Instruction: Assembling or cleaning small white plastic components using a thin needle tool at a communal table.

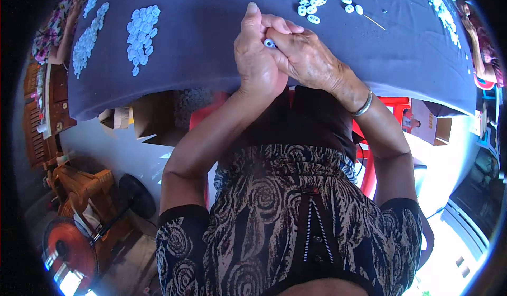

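Note:
Over the near part of the cloth-covered table, my left hand [255, 56] and my right hand [309, 56] are pressed together. Between them peeks a small white piece [270, 43] with a dark hole, its far side hidden by my fingers. My left thumb points up while its other fingers fold round my right fingers. Just beyond my hands lies a loose pile of small white oval pieces [311, 3] with dark spots. To its right are a few single oval pieces [349, 9] and a thin light stick [374, 21].
Dark blue cloth [195, 48] covers the table. A heap of pale pieces [141, 35] lies at the left, with another heap [90, 43] by the left edge and more pieces [442, 11] at the far right. Below stand a cardboard box [158, 116] and a fan [71, 248].

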The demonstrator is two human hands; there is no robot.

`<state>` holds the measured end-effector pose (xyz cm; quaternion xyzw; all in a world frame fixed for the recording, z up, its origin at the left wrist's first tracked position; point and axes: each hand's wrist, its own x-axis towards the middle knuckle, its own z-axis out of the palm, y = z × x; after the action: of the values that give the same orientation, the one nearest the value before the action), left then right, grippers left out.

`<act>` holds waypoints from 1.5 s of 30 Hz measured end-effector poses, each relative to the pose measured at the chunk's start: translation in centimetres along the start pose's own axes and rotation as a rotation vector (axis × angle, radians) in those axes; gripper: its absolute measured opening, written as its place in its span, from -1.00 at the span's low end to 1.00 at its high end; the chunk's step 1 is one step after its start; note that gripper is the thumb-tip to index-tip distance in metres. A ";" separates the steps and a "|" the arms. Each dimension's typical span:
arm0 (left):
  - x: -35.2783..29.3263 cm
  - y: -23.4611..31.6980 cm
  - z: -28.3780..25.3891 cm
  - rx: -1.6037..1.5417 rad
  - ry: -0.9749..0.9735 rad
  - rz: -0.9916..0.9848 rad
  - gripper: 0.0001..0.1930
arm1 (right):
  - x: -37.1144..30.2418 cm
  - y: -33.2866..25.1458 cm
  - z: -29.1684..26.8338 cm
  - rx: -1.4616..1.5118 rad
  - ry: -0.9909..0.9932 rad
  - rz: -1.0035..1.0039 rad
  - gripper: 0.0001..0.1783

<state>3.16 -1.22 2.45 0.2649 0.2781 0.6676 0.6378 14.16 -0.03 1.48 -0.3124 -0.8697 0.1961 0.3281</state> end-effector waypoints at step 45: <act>1.0 1.0 -1.3 0.619 -0.091 0.209 -0.86 | 0.8 1.1 -3.3 0.633 -0.137 0.463 -0.62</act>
<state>1.44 -0.30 2.26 0.5029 0.4102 0.6006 0.4669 16.43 1.75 3.55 -0.3697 -0.6928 0.5436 0.2964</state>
